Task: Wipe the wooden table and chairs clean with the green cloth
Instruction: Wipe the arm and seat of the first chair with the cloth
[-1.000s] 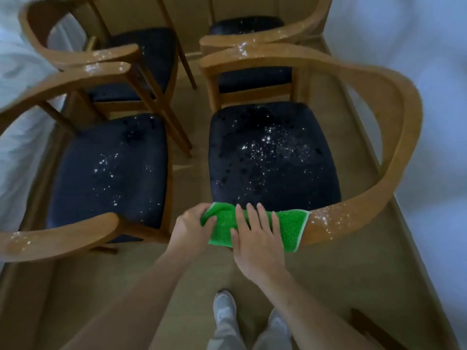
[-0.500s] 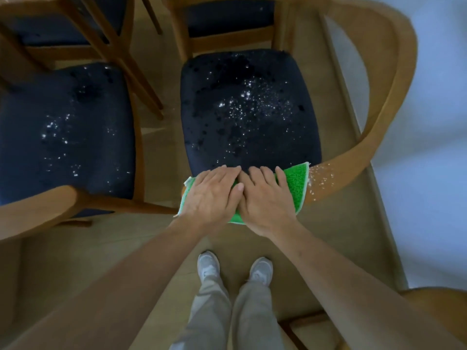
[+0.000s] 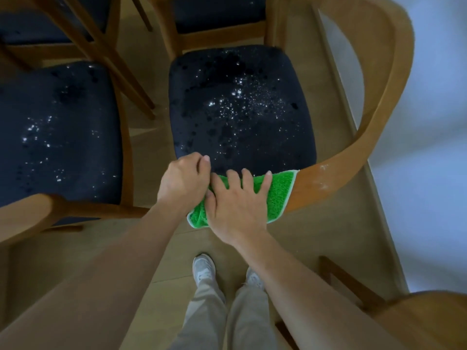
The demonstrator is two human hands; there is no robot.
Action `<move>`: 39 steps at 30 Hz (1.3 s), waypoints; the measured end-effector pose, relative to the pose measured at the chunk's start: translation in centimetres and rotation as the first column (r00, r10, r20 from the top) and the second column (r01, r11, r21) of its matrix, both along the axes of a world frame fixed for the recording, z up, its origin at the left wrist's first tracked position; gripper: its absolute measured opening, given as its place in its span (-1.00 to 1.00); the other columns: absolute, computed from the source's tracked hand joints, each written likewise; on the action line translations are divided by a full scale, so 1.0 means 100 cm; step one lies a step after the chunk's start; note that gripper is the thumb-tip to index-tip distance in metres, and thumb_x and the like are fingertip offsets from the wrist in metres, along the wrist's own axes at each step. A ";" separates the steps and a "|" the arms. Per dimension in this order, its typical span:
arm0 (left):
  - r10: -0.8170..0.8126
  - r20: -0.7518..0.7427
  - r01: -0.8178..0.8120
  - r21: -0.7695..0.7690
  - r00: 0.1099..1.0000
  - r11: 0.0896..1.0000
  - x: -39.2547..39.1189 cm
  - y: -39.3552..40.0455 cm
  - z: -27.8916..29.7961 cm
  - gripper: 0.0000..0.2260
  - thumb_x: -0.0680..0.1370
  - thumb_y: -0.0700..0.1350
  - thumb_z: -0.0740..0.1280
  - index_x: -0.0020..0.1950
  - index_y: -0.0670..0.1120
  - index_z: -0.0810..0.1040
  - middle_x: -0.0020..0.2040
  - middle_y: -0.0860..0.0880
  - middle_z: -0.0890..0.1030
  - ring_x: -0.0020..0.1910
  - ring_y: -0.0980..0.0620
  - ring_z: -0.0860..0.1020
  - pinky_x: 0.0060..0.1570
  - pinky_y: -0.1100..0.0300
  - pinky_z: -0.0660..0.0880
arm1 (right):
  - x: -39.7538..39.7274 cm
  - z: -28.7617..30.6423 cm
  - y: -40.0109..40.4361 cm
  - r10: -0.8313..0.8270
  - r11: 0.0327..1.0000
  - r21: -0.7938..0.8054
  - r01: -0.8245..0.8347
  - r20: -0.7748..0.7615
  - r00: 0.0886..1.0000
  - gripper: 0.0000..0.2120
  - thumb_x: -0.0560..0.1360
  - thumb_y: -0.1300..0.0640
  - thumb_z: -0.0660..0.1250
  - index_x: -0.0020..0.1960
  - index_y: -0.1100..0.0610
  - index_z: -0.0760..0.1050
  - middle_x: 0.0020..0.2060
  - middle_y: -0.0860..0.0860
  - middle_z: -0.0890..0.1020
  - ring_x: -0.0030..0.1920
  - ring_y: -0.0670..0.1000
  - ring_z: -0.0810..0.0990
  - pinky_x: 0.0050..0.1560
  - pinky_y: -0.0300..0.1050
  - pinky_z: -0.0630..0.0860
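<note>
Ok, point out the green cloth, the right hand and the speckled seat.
green cloth [image 3: 279, 195], head view, bare right part.
right hand [image 3: 236, 210], head view, back of hand.
speckled seat [image 3: 242, 107], head view, cushion middle.

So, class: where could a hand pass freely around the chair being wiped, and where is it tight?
Free: the floor strip between the two dark seats, and the gap between the speckled seat and its curved wooden armrest. Tight: the near rail, where both hands cover the green cloth.

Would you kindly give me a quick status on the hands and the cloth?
Right hand flat, pressing green cloth on chair's wooden back rail. Left hand gripping cloth's left end. White specks on dark seat unwiped. Nothing in the way.
</note>
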State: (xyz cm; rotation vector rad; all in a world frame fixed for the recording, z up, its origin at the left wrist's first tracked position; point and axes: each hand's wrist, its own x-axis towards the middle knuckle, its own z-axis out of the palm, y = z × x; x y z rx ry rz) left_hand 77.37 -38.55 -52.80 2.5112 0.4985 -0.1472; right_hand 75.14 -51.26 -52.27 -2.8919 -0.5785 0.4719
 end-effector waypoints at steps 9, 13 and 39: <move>-0.034 -0.005 0.034 -0.071 0.999 0.997 -0.007 -0.003 0.005 -0.69 0.57 0.25 0.13 -0.18 0.11 0.52 -0.33 0.15 0.53 -0.32 0.15 0.50 -0.37 0.22 0.38 | 0.088 0.000 -0.131 -0.004 0.993 -0.113 0.015 0.098 0.995 -0.42 0.60 -0.17 -0.20 -0.21 0.03 0.52 -0.27 0.01 0.59 -0.13 0.09 0.55 0.30 0.17 0.30; 0.025 0.052 -0.021 -0.065 0.998 0.998 -0.007 -0.005 0.005 -0.61 0.59 0.19 0.11 -0.36 0.04 0.41 -0.47 0.08 0.45 -0.46 0.10 0.45 -0.47 0.23 0.24 | 0.099 -0.004 -0.138 -0.079 0.985 -0.138 0.106 0.188 0.979 -0.44 0.55 -0.09 -0.07 -0.31 0.09 0.60 -0.41 0.01 0.58 -0.30 0.07 0.48 0.12 0.06 0.36; 0.021 -0.034 -0.015 0.154 0.999 0.988 -0.002 -0.012 0.005 -0.65 0.59 0.11 0.11 -0.36 0.02 0.30 -0.41 0.10 0.39 -0.44 0.09 0.37 -0.41 0.17 0.23 | 0.053 -0.014 -0.073 -0.177 0.984 0.020 0.177 0.234 0.956 -0.50 0.59 -0.03 0.01 -0.39 0.08 0.52 -0.47 0.01 0.55 -0.38 0.04 0.45 0.17 0.12 0.39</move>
